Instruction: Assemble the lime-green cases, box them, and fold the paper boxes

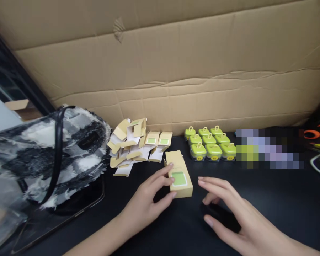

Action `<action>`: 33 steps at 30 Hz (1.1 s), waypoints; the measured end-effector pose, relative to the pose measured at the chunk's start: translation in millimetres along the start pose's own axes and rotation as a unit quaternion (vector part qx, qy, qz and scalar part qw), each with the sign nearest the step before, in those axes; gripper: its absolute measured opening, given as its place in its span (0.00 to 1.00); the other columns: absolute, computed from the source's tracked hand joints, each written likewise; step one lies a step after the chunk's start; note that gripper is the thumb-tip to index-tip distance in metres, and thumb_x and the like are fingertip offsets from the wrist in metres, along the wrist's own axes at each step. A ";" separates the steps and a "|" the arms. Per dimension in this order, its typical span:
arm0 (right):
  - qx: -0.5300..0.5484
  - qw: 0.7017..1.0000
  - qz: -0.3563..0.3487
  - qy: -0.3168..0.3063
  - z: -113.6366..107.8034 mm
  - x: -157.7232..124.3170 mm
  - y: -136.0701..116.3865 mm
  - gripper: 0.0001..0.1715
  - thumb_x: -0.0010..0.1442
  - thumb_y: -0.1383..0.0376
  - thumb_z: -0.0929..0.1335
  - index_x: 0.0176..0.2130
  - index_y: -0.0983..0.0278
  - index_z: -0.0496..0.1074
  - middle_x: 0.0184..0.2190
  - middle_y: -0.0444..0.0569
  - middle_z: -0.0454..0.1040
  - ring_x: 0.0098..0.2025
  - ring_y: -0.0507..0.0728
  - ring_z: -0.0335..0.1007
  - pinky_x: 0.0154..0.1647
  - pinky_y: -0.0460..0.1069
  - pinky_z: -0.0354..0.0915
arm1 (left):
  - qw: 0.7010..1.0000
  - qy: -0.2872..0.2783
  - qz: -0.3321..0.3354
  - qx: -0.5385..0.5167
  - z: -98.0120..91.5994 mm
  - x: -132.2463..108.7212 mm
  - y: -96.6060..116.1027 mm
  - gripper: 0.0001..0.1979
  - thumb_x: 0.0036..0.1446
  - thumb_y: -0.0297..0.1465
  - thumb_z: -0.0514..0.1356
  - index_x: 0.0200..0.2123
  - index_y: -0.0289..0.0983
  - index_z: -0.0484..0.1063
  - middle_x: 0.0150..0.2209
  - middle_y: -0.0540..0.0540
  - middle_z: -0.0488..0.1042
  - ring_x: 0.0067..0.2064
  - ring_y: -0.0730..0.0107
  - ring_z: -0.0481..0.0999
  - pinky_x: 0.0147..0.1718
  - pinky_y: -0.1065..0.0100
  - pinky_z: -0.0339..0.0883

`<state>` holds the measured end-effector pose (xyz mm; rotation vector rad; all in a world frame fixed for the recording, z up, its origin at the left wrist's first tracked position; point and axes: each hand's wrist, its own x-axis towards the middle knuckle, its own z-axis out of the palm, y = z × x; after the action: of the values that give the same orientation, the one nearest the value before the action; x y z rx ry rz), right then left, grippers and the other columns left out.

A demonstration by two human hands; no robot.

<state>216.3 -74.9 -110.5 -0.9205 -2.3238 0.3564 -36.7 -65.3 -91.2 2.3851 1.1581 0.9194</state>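
Observation:
A small tan cardboard box (pixel 181 168) with a green picture on its upper face lies on the black table. My left hand (pixel 153 193) holds it from the left, with fingertips on the top face and the thumb at the near corner. One flap sticks out at the far left of the box; its far end is hard to make out. To the right of the box hovers my right hand (pixel 230 209), fingers apart and nothing in them. Beyond it stand several green-lidded clear containers (pixel 213 151) with loop handles, set in rows.
Several unfolded or flattened tan boxes (pixel 133 144) are heaped behind my left hand. A black, grey and white furry bag (pixel 82 160) with a black strap sits at the left. Large cardboard (pixel 162 57) forms a wall behind. Orange-handled scissors (pixel 312 134) lie far right, near a pixelated patch.

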 end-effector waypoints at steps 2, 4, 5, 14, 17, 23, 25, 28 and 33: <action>0.016 1.000 0.006 0.015 2.2 -0.5 0.9 0.32 0.62 0.70 0.61 0.62 0.55 0.49 0.50 0.53 0.65 0.41 0.53 0.74 0.43 0.49 0.74 | 1.000 -0.012 -0.006 0.021 -1.8 5.7 -0.7 0.05 0.62 0.27 0.56 0.41 0.39 0.66 0.62 0.38 0.62 0.61 0.60 0.66 0.56 0.59 0.64; 0.026 0.999 -0.001 0.029 2.4 0.9 0.7 0.30 0.62 0.71 0.61 0.60 0.55 0.50 0.47 0.51 0.66 0.39 0.52 0.74 0.41 0.48 0.74 | 0.998 -0.016 -0.002 0.065 -3.0 11.4 0.7 0.06 0.62 0.27 0.55 0.43 0.39 0.65 0.60 0.37 0.62 0.60 0.60 0.66 0.55 0.58 0.66; 0.029 0.999 -0.006 0.034 1.9 2.1 0.2 0.30 0.61 0.72 0.61 0.60 0.55 0.51 0.46 0.50 0.66 0.38 0.51 0.74 0.40 0.47 0.74 | 0.996 -0.018 0.003 0.088 -4.3 14.6 1.5 0.08 0.61 0.28 0.56 0.45 0.40 0.64 0.59 0.38 0.63 0.60 0.59 0.67 0.55 0.57 0.66; 0.064 0.997 -0.019 0.036 0.8 7.0 -1.6 0.29 0.60 0.75 0.60 0.56 0.53 0.53 0.50 0.49 0.65 0.37 0.51 0.73 0.41 0.50 0.72 | 0.963 -0.021 0.058 0.262 -44.5 77.8 -27.1 0.15 0.66 0.31 0.52 0.55 0.39 0.62 0.54 0.40 0.69 0.60 0.54 0.63 0.56 0.48 0.62; 0.073 0.997 -0.024 0.031 0.8 7.1 -1.5 0.27 0.59 0.75 0.60 0.54 0.53 0.54 0.49 0.48 0.66 0.36 0.50 0.72 0.40 0.50 0.72 | 0.938 -0.030 0.070 0.338 -43.0 100.5 -41.3 0.14 0.62 0.32 0.59 0.50 0.36 0.68 0.55 0.39 0.68 0.59 0.49 0.63 0.56 0.44 0.59; 0.067 0.996 -0.024 0.046 -4.0 10.2 -4.1 0.27 0.57 0.76 0.60 0.52 0.53 0.53 0.46 0.47 0.67 0.34 0.50 0.72 0.38 0.51 0.72 | 0.902 -0.043 0.071 0.424 -25.9 117.8 -48.6 0.14 0.63 0.34 0.58 0.51 0.36 0.68 0.51 0.42 0.70 0.48 0.59 0.73 0.46 0.53 0.70; 0.062 0.997 -0.026 0.043 -4.9 11.5 -5.1 0.26 0.57 0.76 0.60 0.51 0.54 0.54 0.45 0.47 0.68 0.33 0.51 0.72 0.37 0.51 0.73 | 0.897 -0.027 0.062 0.437 -25.2 121.5 -44.0 0.14 0.64 0.34 0.58 0.50 0.35 0.68 0.50 0.42 0.71 0.47 0.60 0.74 0.45 0.54 0.71; 0.060 0.997 -0.024 0.043 -4.7 11.7 -5.4 0.24 0.56 0.76 0.60 0.50 0.56 0.56 0.44 0.47 0.69 0.33 0.51 0.73 0.36 0.50 0.73 | 0.893 0.009 0.043 0.448 -32.4 125.8 -25.9 0.12 0.64 0.33 0.58 0.48 0.35 0.69 0.48 0.43 0.73 0.45 0.61 0.75 0.44 0.55 0.71; 0.037 0.998 -0.033 0.034 -3.9 10.9 -5.0 0.21 0.57 0.76 0.61 0.48 0.59 0.63 0.44 0.50 0.71 0.36 0.53 0.75 0.38 0.51 0.73 | 0.883 0.073 0.050 0.460 -56.1 103.5 32.7 0.13 0.64 0.31 0.53 0.48 0.34 0.70 0.46 0.39 0.76 0.48 0.53 0.73 0.48 0.54 0.68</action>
<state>209.8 -70.9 -100.4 -0.8049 -2.2572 0.3749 -8.3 -2.7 9.8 3.1554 1.8547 0.6515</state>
